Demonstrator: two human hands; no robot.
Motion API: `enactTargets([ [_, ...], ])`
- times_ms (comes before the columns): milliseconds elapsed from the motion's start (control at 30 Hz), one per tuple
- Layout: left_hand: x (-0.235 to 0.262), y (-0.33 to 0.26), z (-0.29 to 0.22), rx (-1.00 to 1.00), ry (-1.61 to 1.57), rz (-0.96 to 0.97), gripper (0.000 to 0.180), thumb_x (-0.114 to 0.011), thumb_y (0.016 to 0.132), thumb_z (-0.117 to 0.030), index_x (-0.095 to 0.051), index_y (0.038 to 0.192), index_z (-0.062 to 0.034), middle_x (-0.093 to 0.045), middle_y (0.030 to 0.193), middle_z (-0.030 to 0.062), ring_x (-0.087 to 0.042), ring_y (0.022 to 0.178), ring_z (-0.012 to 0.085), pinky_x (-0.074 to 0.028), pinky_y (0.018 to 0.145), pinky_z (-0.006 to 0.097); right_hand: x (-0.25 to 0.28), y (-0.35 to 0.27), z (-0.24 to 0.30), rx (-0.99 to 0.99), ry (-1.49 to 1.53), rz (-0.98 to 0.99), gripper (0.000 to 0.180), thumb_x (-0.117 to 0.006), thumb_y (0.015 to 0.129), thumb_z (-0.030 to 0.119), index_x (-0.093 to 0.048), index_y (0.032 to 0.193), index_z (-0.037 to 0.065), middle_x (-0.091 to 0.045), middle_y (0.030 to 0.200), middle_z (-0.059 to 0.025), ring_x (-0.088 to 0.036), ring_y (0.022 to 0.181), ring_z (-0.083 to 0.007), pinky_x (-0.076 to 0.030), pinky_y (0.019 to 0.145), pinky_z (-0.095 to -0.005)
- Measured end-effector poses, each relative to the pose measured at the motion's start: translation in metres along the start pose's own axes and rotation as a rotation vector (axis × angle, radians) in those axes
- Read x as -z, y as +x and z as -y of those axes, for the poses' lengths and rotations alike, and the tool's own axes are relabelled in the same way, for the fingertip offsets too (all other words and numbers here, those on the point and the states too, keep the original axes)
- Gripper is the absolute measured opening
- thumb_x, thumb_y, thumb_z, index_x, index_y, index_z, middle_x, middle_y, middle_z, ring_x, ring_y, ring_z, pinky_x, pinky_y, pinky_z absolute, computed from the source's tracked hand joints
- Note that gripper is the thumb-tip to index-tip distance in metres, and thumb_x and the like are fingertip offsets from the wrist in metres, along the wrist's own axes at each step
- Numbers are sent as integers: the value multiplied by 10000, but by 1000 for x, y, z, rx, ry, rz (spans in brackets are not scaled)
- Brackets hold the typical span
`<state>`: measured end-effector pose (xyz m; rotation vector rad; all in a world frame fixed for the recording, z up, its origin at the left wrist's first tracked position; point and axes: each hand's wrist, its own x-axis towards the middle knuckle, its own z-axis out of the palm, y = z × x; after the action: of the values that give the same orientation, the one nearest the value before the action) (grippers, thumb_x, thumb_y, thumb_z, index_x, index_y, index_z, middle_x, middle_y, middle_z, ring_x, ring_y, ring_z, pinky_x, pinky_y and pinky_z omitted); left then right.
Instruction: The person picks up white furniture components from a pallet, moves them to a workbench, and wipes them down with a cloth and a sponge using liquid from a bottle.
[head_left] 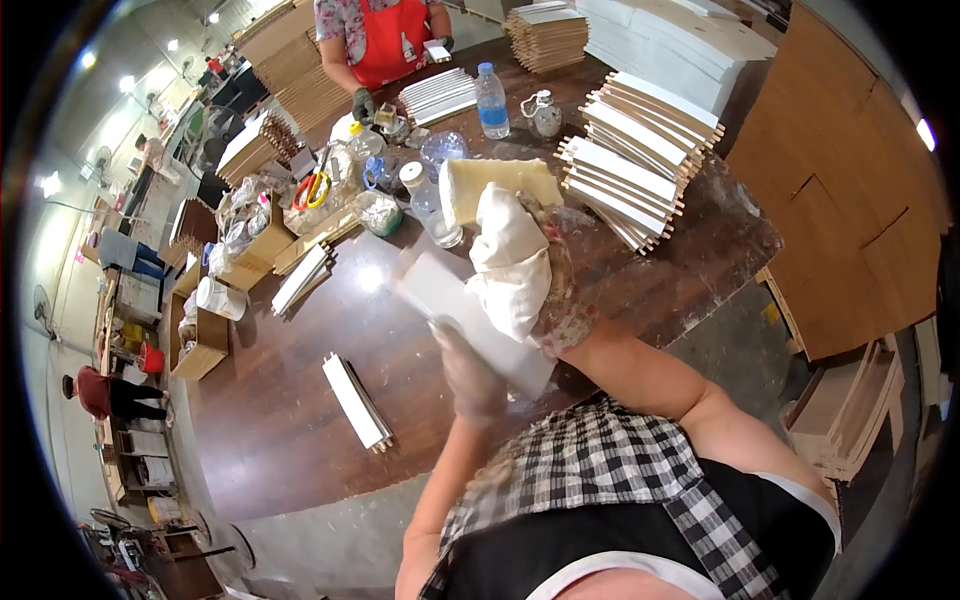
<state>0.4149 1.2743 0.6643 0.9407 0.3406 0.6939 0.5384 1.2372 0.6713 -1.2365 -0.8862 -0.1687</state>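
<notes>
My left hand (470, 375), blurred by motion, grips the near left edge of a flat white panel (490, 335). The panel is held tilted over the brown table and is smeared too. A bunched white cloth (508, 262) lies against the panel's upper right side. My right hand (557, 275), in a patterned sleeve cover, is behind that cloth and closed on it; its fingers are mostly hidden. Just beyond the cloth sits a pale yellow pad (505, 185). To the left of my left hand is a small bundle of white slats (357, 402).
Stacked white slats (630, 165) stand at the right. A water bottle (491, 102), a clear bottle (430, 205) and scissors (312, 190) lie farther off. Boxes (200, 335) line the table's left edge. Across the table works a person in a red apron (392, 45).
</notes>
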Motion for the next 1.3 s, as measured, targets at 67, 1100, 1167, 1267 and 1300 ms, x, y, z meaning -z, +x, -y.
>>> enactTargets([
  [67,-28,13,-21,241,-343,-162,491,-436,950,-417,-458,1200,6,-565,1087,168,-567,908,278,-485,769,369,8,-8,-6,146,-385,0,456,-620,834,177,-461,1244,57,-573,1133,-113,-560,1066,-195,-482,900,-328],
  [1100,43,35,-38,260,-389,-35,348,-467,957,-313,-489,1204,-69,-571,842,76,-573,714,173,-512,605,301,62,-29,47,-84,100,612,614,-812,666,228,-529,1169,18,-622,1049,-112,-637,928,-202,-544,800,-329],
  [1167,45,35,-39,250,-378,-43,340,-472,955,-311,-483,1203,-78,-571,841,73,-578,712,170,-518,605,302,68,-23,51,-194,121,630,614,-819,655,227,-539,1158,15,-620,1059,-113,-633,941,-198,-537,808,-321],
  [1267,44,36,-39,244,-376,-44,342,-483,950,-310,-488,1194,-70,-577,839,69,-585,705,167,-526,600,296,67,-25,55,-295,205,540,597,-821,648,218,-554,1140,10,-620,1072,-113,-631,946,-189,-524,821,-306],
  [1300,42,37,-39,247,-373,-35,341,-487,948,-310,-492,1188,-67,-581,839,71,-589,704,168,-529,599,294,62,-26,53,-229,259,519,590,-820,648,215,-557,1135,10,-621,1075,-111,-630,950,-187,-519,827,-302],
])
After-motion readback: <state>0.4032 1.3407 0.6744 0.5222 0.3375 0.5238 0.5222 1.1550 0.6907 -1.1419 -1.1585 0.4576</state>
